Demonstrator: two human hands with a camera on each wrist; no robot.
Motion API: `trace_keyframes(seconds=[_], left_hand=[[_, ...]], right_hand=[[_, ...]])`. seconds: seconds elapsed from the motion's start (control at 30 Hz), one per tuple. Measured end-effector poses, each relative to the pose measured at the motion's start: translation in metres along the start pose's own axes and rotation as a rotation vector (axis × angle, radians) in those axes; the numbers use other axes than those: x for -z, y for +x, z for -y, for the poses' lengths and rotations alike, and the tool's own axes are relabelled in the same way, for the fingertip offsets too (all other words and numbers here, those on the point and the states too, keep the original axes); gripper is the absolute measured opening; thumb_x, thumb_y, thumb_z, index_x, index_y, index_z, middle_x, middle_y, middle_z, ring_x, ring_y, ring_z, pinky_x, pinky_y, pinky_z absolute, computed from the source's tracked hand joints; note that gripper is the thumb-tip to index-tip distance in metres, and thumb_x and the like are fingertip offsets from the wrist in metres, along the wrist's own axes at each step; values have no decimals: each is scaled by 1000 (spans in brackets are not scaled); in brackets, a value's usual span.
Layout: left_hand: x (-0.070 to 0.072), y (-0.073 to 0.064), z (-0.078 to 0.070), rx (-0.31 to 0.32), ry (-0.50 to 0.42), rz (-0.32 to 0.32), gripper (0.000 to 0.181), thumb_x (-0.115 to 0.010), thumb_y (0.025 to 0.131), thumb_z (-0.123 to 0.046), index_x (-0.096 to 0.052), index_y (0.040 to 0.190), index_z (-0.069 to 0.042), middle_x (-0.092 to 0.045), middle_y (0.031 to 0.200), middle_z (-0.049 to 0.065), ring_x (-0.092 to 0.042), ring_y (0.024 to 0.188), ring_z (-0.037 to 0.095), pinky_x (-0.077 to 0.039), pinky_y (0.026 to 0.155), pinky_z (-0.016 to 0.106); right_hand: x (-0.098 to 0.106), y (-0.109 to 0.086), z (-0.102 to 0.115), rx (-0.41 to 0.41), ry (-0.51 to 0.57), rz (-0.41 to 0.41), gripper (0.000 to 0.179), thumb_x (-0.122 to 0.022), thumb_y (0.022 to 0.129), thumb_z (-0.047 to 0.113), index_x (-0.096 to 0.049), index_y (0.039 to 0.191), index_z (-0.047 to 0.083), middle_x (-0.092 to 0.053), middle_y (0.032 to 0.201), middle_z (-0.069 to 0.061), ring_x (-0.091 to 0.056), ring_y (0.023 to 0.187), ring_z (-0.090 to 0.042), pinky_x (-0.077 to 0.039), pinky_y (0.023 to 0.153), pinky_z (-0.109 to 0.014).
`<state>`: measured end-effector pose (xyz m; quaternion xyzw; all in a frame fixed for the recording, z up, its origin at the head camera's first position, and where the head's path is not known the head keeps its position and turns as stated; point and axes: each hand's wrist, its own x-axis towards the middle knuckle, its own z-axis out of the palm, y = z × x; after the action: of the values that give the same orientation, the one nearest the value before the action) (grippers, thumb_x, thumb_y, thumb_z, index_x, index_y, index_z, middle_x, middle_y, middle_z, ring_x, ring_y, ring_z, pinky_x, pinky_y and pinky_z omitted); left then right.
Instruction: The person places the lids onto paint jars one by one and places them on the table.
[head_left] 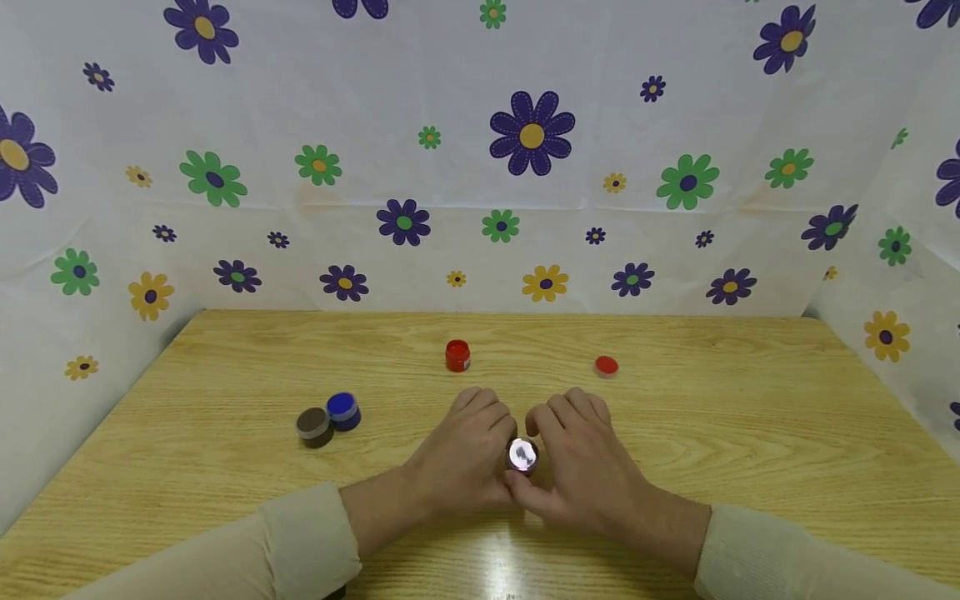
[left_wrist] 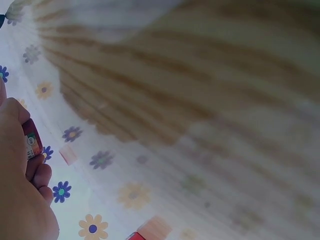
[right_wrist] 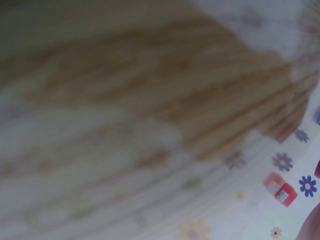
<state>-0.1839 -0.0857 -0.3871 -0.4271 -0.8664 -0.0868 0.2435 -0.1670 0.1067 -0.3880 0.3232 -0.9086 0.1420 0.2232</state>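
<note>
A small paint jar (head_left: 522, 455) with a shiny top is between my two hands, near the front middle of the table. My left hand (head_left: 472, 454) grips it from the left. My right hand (head_left: 581, 458) curls its thumb and forefinger round the top from the right. In the left wrist view the jar (left_wrist: 33, 142) looks dark red and bears a label, with the left fingers (left_wrist: 43, 175) below it. Only a sliver of the right hand (right_wrist: 311, 225) shows in the right wrist view.
An open red paint jar (head_left: 457, 356) stands beyond the hands, with a red lid (head_left: 606, 366) lying to its right. At left, a brown jar (head_left: 314, 427) and a blue jar (head_left: 343, 411) stand together. Flower-patterned cloth (head_left: 450, 175) encloses the wooden table (head_left: 750, 400) behind and at the sides.
</note>
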Motion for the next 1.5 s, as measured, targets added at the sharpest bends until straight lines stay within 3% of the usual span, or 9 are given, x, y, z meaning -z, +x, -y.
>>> trace_keyframes(seconds=[0.27,0.7,1.2,1.5], left_hand=[[1,0,0,6,-10,2,41,-81,66,-47,-57,76,-14,-55,77,-5,-45,80,14,-37,83,30],[1,1,0,7,-4,16,42,-80,67,-49,-58,78,-15,-54,76,-6,-44,80,14,-36,82,30],[-2,0,0,-21,16,-12,35,-76,66,-42,-55,72,-15,-53,73,-6,-43,76,14,-36,79,29],[-2,0,0,-13,4,-21,38,-80,65,-44,-57,74,-15,-53,73,-6,-43,77,13,-36,79,29]], right_hand=[[-1,0,0,26,20,-4,27,-66,73,38,-56,91,20,-47,82,10,-40,84,-12,-31,82,-33],[-1,0,-1,51,26,-26,23,-64,73,34,-55,89,20,-45,81,10,-39,83,-13,-30,80,-33],[-1,0,-1,32,-22,-22,34,-67,80,50,-50,78,20,-44,80,8,-39,83,-15,-34,84,-37],[-3,0,-2,48,-4,-63,31,-66,79,45,-57,88,17,-49,82,7,-41,82,-16,-35,83,-36]])
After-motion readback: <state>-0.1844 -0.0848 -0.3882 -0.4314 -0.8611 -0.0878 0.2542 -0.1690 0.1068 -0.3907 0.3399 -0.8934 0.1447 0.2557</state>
